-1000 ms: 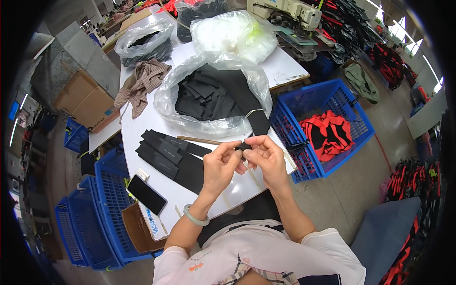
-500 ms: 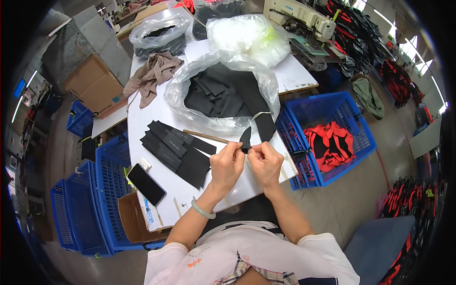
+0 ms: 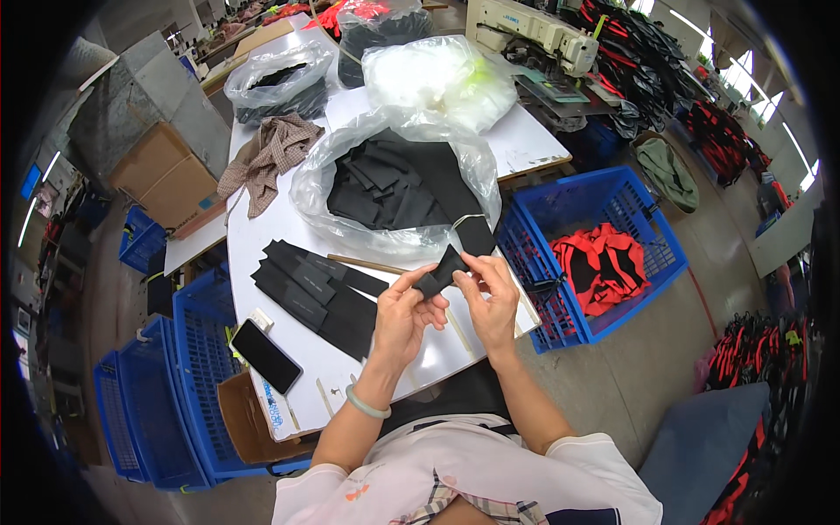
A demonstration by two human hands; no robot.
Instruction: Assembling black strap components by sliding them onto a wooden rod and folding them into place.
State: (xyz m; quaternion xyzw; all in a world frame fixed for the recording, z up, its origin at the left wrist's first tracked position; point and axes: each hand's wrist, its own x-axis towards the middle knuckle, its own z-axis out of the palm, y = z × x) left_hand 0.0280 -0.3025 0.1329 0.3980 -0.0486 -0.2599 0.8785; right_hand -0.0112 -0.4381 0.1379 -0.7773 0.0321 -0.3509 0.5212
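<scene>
Between my two hands is a small black fabric piece, held up over the table's front part. My left hand pinches its left side, with the lower fingers curled beneath. At its right edge, the thumb and forefinger of my right hand grip the cloth. To the left, several flat black fabric pieces lie overlapped in a fan. A wooden stick rests just beyond my left hand. Past it stands an open clear plastic bag full of black cut pieces. A long black strip hangs over the bag's near right edge.
A black phone lies at the left edge of the white table. Blue crates line the left side; another blue crate on the right holds red and black garments. A checked cloth and sewing machine sit farther back.
The black piece, earlier pinched small between both hands, is now spread wider and tilted. My left hand has turned palm up, and my fingers have opened out. The whole view has shifted slightly.
</scene>
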